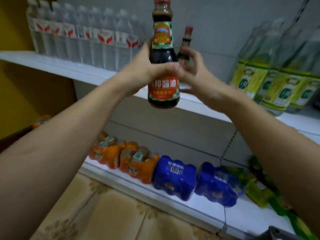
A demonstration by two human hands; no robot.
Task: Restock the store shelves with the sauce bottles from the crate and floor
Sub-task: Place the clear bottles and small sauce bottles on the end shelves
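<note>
Dark sauce bottle [163, 70], label "180", "邦酱油" | left hand [138, 71] grips it | right hand [192, 70] loosely curled around second bottle [185, 47]

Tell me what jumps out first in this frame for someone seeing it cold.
A dark sauce bottle with a red cap fills the centre, held up in the left hand in front of the upper shelf. The right hand reaches a second sauce bottle just behind it. Orange and blue drink packs line the lower shelf.
</note>
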